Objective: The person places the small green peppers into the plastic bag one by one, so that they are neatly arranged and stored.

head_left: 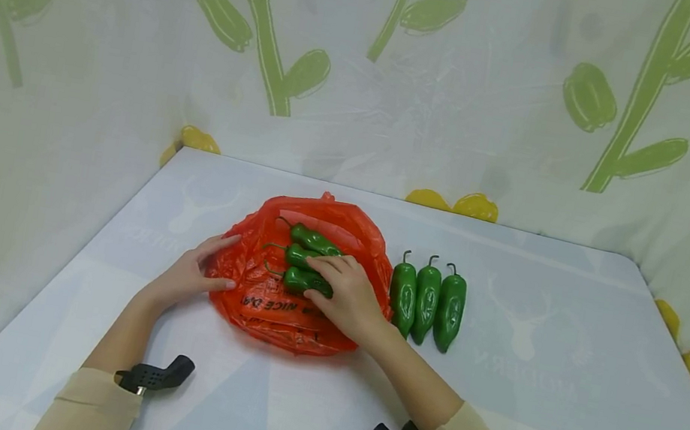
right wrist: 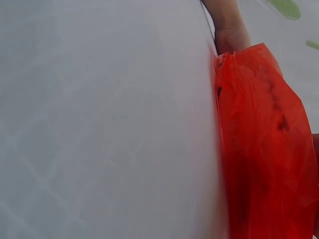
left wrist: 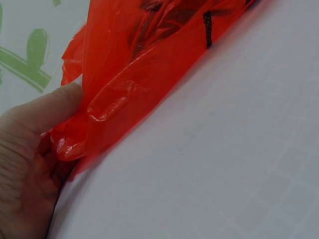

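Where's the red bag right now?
In the head view, the red bag is on the table, just left of three green peppers lying side by side outside it, with the left hand at its left edge.

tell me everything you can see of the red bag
The bag is red, thin, crinkled and shiny, plastic by its look, with dark lettering. It lies on the table, its mouth open upward and a small peak on its far rim. Three peppers lie in it. The left hand holds its left edge; the right hand is over it, contact unclear.
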A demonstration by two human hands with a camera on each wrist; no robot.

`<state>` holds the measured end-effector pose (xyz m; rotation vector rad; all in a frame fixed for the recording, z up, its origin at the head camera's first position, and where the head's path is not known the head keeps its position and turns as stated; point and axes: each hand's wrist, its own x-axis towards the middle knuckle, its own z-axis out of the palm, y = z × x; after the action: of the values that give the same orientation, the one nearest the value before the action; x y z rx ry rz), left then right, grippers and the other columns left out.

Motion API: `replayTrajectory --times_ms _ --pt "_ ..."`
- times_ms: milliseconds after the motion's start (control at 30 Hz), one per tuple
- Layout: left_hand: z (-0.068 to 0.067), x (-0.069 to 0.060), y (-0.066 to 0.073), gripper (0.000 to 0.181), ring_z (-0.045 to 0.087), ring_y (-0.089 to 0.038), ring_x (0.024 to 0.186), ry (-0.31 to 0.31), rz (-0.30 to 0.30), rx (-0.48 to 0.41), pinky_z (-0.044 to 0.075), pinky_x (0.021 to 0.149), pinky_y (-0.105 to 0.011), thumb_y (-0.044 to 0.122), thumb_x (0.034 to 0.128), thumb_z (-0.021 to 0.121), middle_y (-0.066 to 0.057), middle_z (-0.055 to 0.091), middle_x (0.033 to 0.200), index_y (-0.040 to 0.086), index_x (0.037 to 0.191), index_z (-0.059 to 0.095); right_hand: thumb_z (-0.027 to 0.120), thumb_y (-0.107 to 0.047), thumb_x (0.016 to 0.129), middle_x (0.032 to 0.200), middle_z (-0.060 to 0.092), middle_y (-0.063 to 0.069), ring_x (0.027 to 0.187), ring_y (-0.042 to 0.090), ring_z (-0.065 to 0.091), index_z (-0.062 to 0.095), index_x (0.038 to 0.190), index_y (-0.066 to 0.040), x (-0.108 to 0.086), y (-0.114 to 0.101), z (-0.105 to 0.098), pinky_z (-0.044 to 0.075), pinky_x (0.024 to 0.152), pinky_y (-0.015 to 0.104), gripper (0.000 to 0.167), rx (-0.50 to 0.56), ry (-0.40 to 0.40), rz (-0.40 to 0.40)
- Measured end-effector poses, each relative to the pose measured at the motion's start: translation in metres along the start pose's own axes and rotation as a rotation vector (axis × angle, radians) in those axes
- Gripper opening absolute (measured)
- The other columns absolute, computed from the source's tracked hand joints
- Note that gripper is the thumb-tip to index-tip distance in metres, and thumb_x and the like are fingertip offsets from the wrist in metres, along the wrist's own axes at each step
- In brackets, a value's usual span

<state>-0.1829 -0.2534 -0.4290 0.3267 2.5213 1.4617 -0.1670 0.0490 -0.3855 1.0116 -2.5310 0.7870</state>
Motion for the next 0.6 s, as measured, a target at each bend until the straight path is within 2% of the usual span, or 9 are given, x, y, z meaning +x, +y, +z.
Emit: replayTrajectory --times_ms 200,600 --pt "0.000 0.000 0.000 0.082 0.014 -0.038 0.143 0.000 0.001 -0.006 0.031 0.105 -0.061 0.027 0.0800 0.074 -0.014 0.018 0.156 0.024 0.149 0.030 0.080 -0.018 0.076 0.119 0.065 0.007 0.103 0.022 0.055 0.062 0.122 -0.004 -0.003 0.001 -0.006 0.050 0.089 0.033 0.052 0.024 0.043 -0.024" --pt "0.000 0.000 -0.001 0.082 0.014 -0.038 0.142 0.002 -0.005 -0.006 0.031 0.104 -0.062 0.027 0.0800 0.074 -0.014 0.017 0.156 0.024 0.149 0.030 0.080 -0.018 0.075 0.118 0.064 0.007 0.104 0.021 0.054 0.061 0.124 -0.003 -0.012 0.006 -0.022 0.052 0.084 0.032 0.054 0.049 0.089 -0.011"
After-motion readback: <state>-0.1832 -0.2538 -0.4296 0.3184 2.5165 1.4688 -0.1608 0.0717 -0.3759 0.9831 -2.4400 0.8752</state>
